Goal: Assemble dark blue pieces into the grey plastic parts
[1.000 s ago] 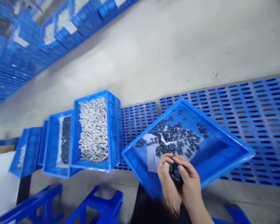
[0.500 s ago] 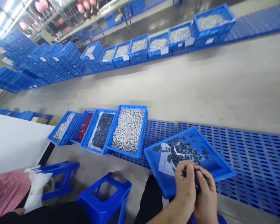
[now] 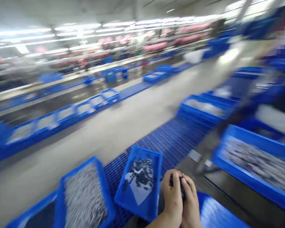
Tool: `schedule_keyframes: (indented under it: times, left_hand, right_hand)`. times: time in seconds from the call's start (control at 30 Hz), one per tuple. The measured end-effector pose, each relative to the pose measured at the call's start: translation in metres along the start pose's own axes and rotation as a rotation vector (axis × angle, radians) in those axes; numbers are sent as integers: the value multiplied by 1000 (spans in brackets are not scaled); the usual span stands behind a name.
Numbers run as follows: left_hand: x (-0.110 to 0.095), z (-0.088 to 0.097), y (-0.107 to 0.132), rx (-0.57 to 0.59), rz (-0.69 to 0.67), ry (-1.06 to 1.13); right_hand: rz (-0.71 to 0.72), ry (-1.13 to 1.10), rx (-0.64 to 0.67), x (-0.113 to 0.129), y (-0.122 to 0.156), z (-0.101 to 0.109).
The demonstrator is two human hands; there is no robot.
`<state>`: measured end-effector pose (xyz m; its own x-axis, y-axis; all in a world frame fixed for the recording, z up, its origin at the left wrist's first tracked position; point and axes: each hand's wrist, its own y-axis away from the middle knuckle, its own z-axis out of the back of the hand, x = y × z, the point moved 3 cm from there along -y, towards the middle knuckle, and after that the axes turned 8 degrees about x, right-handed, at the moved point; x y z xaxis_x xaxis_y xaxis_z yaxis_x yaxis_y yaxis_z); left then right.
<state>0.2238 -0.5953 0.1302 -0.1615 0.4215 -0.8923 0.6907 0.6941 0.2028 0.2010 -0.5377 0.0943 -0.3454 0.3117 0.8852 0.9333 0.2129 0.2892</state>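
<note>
My left hand and my right hand are cupped together, fingers curled around a handful of small dark pieces. Only a little of the handful shows between the fingers. Both hands are raised just to the right of a blue tray. In that tray, more dark pieces lie scattered over a crumpled white sheet. The pieces are too small and blurred to name more exactly.
A tray of pale pieces stands at the lower left. At the right is another blue tray with greyish pieces, near a glossy blue surface. Slatted blue pallets run along the floor. A blurred person stands at the far right edge.
The view has swung right and up, bringing the right-hand trays into sight. My cupped hands, closed on the dark pieces throughout, have gone from above the tray's near edge to its right side.
</note>
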Motion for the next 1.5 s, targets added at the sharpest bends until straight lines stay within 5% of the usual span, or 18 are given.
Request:
schedule_keyframes:
  times: [0.13, 0.3, 0.47, 0.53, 0.63, 0.77, 1.17, 1.33, 1.5]
  left_hand:
    - [48, -121, 81, 575, 114, -153]
    - [158, -241, 254, 1164, 315, -262]
    - [274, -275, 425, 1578, 529, -397]
    - [314, -276, 467, 1656, 568, -456]
    - [360, -275, 498, 1726, 545, -516]
    - [382, -270, 501, 1790, 471, -529]
    - [377, -277, 468, 1797, 169, -596]
    - [367, -273, 442, 1972, -139, -711]
    - [349, -244, 398, 2294, -515, -815]
  right_hand:
    - [286, -222, -411, 80, 32, 125]
    - [607, -430, -925, 136, 124, 322]
    - [735, -548, -1393, 105, 226, 487]
    - [721, -553, -1541, 81, 250, 534]
    - [658, -493, -1679, 50, 265, 581]
    - [589, -321, -1706, 35, 267, 597]
    - [505, 125, -1774, 25, 285, 583]
    - [364, 340, -1812, 14, 309, 576]
    - [174, 484, -1785, -5, 318, 531]
